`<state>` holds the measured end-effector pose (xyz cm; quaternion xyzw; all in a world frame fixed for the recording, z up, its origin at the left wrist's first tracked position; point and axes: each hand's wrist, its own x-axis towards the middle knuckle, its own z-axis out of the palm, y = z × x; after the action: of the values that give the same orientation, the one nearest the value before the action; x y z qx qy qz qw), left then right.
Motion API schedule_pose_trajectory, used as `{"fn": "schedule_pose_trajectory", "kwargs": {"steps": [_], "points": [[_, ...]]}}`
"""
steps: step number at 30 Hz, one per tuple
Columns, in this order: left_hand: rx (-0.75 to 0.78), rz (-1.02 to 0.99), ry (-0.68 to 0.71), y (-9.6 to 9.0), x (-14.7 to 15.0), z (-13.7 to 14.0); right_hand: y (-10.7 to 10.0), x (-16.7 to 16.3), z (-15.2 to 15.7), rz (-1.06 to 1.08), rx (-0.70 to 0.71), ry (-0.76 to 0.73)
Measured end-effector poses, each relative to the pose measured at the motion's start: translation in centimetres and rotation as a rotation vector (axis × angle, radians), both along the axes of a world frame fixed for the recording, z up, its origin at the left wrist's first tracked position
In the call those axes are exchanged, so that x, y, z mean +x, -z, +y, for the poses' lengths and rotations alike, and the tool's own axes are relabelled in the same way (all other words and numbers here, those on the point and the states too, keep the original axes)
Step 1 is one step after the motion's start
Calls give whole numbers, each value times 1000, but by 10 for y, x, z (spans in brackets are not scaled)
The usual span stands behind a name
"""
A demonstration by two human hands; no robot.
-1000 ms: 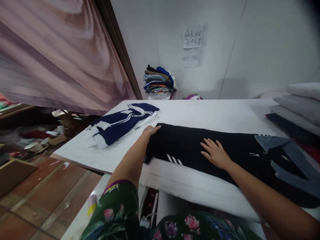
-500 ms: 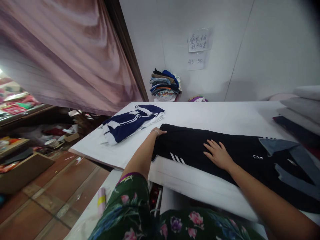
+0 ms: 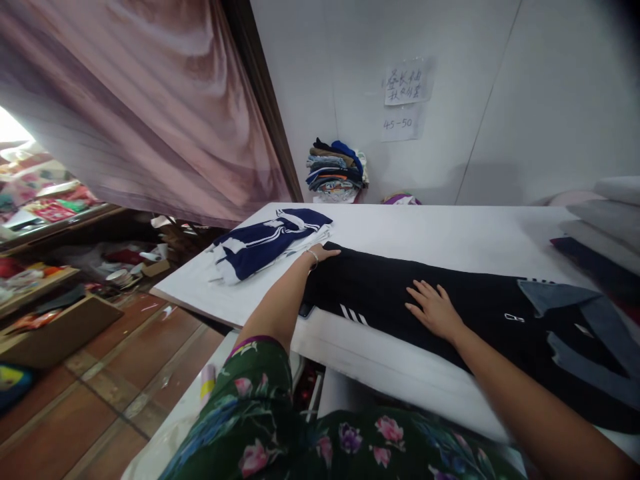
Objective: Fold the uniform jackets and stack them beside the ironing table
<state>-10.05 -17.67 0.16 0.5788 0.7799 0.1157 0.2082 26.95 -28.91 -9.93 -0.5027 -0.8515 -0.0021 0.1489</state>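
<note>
A long black top (image 3: 385, 272) lies stretched across the white table, with white stripes near its left end, a small white logo and grey-blue panels at the right. At its far left corner, my left hand (image 3: 320, 255), wearing a bracelet, grips the fabric edge; most of its fingers are hidden. My right hand (image 3: 436, 311) rests flat on the middle of the top, palm down and fingers spread. Just left of my left hand, a navy garment with white stripes (image 3: 273, 240) lies bunched on white cloth.
A stack of folded clothes (image 3: 334, 172) stands beyond the table's (image 3: 450, 227) far edge by the wall. Grey and dark folded cloths (image 3: 610, 230) are piled at the right. A pink curtain (image 3: 150, 100) hangs at the left, above boxes (image 3: 60, 330) on the tiled floor.
The camera view has shifted slightly. Both hands stay at the same spots on the black top, which lies much as before.
</note>
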Motion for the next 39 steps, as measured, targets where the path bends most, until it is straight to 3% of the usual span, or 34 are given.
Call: {"fn": "schedule_pose_trajectory", "kwargs": {"steps": [3,5,8,13,19,21,24,27,29,32,35,37,39], "points": [[-145,-379,-49,-9,-1,-6,-1,-1,-1,-5,-22,10],[-158,-459,-59,-16,1,-10,-2,-2,0,-4,-38,9],[-113,-469,-57,-32,10,-17,-3,-1,0,13,-57,3],[-53,-506,90,-75,45,-25,-4,-1,1,66,-86,-2],[113,-290,317,-108,128,-34,-9,0,1,248,-168,-6],[129,-267,393,-109,163,-38,-15,2,0,460,-183,-18],[120,-288,488,-103,213,-45,-29,4,-4,1028,-257,-6],[108,-275,522,-88,257,-51,-43,7,-7,1644,-523,-55],[100,-230,527,-75,285,-55,-48,13,-7,1917,-688,-104],[130,-160,561,-56,322,-67,-45,28,-3,2156,-752,-30],[261,-147,726,-47,343,-85,-35,41,6,2301,-641,113],[448,-204,887,-46,339,-94,-29,47,10,2340,-574,162],[626,-271,915,-42,320,-95,-24,49,10,2343,-557,169]]}}
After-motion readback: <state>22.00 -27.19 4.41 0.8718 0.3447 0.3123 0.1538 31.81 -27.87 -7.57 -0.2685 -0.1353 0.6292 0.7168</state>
